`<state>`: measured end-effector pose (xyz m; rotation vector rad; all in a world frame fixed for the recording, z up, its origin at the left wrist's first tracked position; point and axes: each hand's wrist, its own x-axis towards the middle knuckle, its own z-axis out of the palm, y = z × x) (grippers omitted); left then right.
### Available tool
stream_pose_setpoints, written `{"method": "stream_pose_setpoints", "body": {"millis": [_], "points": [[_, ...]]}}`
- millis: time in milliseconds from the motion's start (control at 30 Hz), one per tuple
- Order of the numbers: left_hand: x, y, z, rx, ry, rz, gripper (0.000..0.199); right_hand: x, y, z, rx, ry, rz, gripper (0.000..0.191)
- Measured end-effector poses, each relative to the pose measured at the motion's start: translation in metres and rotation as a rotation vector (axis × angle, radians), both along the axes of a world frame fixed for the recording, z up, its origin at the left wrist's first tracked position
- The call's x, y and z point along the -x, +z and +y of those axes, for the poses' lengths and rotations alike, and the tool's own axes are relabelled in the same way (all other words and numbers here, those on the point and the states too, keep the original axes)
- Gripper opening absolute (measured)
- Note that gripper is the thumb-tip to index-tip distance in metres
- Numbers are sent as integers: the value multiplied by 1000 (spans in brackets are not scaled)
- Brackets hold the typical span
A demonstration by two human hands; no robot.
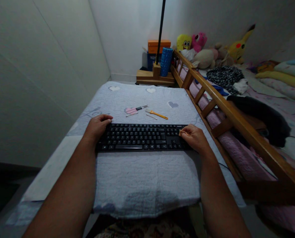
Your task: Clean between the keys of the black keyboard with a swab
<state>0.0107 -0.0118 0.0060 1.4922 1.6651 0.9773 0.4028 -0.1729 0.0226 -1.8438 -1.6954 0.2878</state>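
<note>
A black keyboard point(137, 136) lies across the cloth-covered table, its keys facing up. My left hand point(97, 127) grips its upper left corner, thumb and fingers closed about the edge. Over the keyboard's right end, my right hand point(195, 138) is closed on a small tan-orange cloth point(184, 132), which rests at the number keys. Behind the keyboard lie a yellow-handled brush point(158, 114), a dark-handled tool with a metal tip point(142, 107) and two cotton swabs, one on the left point(132, 114) and one on the right point(151, 116).
A quilted cover point(147, 172) with heart shapes drapes the table. Along the right runs a wooden bed rail point(222, 96); plush toys and bedding lie beyond it. A black pole, an orange box point(159, 46) and a blue roller point(166, 62) stand at the back. A cable emerges right of my right arm.
</note>
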Motion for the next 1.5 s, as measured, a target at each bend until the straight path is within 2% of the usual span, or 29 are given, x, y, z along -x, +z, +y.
{"method": "stream_pose_setpoints", "body": {"millis": [300, 600, 1133, 1500], "points": [[0, 0, 0, 14, 4, 4, 26, 4, -1, 2, -80, -6, 19, 14], [3, -6, 3, 1, -10, 7, 28, 1, -2, 2, -43, -29, -50, 14], [1, -1, 0, 10, 7, 21, 27, -6, 0, -1, -57, -117, -87, 17], [-1, 1, -1, 5, 14, 10, 23, 11, 0, 2, -78, 27, 0, 12]]}}
